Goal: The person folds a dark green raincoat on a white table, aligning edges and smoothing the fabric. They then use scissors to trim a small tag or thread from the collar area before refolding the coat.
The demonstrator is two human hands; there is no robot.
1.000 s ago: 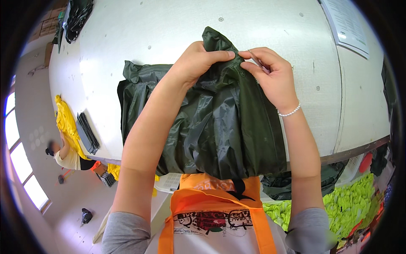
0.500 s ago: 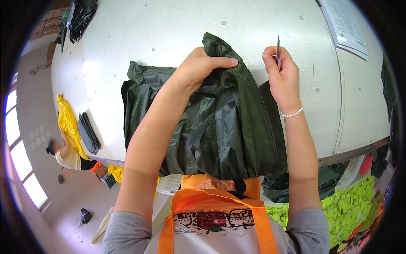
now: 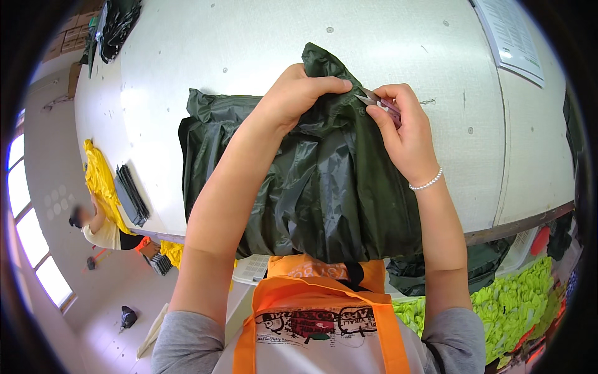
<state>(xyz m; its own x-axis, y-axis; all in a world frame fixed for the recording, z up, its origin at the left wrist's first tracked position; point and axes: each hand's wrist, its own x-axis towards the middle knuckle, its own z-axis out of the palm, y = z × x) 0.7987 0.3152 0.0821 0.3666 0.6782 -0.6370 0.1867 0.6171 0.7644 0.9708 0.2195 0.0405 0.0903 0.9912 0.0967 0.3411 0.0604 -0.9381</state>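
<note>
Your right hand (image 3: 405, 134) has brought the small snips (image 3: 377, 101) back down to the dark green garment (image 3: 324, 187), pinched beside your left hand (image 3: 299, 93), which grips the fabric peak.

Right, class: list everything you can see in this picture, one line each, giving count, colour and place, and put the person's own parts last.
Garment: one, dark green, shiny, crumpled on the table's near edge.
Table: one, white, fills the upper middle.
Small snips: one, pinkish-silver, at the garment's top fold.
Paper sheet: one, white, printed, table's far right.
Dark bundle: one, black-green, table's far left.
Flat dark stack: one, dark grey, table's left edge.
Yellow cloth: one, yellow, hanging off the left edge.
Neon cloth pile: one, lime green, lower right.
Another person: one, far left, below the table.
Apron: one, orange, on the wearer.
Bracelet: one, white beads, right wrist.
Left hand: pinching the garment's top fold.
Right hand: holding the snips.
</note>
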